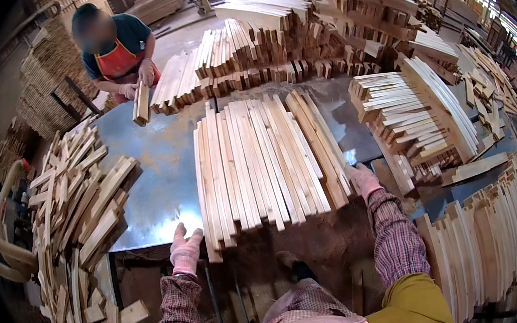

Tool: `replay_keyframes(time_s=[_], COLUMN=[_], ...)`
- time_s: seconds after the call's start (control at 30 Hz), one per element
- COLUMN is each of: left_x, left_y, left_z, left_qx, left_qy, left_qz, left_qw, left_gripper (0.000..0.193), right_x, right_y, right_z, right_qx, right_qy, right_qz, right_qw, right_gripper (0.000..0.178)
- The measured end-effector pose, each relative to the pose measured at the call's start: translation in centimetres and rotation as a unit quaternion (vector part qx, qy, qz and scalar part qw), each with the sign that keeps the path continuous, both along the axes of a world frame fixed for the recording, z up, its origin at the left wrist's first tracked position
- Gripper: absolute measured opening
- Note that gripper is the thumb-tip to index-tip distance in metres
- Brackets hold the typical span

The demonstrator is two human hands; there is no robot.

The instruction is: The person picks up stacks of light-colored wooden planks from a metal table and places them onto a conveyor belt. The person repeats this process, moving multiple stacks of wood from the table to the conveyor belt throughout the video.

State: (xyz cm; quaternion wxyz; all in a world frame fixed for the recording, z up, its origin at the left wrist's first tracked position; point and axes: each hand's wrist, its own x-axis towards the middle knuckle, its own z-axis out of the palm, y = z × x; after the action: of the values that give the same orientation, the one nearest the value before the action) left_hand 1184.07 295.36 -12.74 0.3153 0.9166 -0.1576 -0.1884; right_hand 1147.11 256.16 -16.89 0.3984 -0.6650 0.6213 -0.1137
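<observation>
A row of pale wooden strips (pixel 249 162) lies side by side on the metal table (pixel 153 192), their near ends uneven and jutting past its front edge. My left hand (pixel 186 251), in a pinkish work glove, is open at the near left corner of the row, thumb and fingers apart; whether it touches the outermost strip I cannot tell. At the opposite side, my right hand (pixel 363 180), gloved alike, rests with fingers extended against the near right corner, beside some browner strips (pixel 321 148) turned on edge. Neither hand is wrapped round a strip.
Loose offcuts (pixel 85 207) heap up on the left. Across the table a co-worker (pixel 116 56) in a red apron holds a few strips (pixel 142 104). Stacked strips (pixel 227 50) line the far edge; more stacks (pixel 410 119) and a standing row (pixel 484 238) are at right.
</observation>
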Motion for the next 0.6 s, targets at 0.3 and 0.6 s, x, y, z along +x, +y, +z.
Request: replay_keyframes(time_s=[0.3, 0.6], left_x=[11.8, 12.2], left_y=[-8.1, -15.0], left_z=[-10.3, -11.2], left_qx=[-0.192, -0.472], left_qy=[0.21, 0.145], left_qz=[0.019, -0.106], left_qw=[0.959, 0.863], left_gripper=[0.054, 0.053], right_x=[3.4, 11.8], right_y=[-4.1, -10.0], right_z=[-0.8, -8.6], right_qx=[0.175, -0.024], right_qy=[-0.301, -0.396], right_qz=[0.154, -0.007], right_qw=[0.925, 0.918], right_gripper=[0.063, 0.035])
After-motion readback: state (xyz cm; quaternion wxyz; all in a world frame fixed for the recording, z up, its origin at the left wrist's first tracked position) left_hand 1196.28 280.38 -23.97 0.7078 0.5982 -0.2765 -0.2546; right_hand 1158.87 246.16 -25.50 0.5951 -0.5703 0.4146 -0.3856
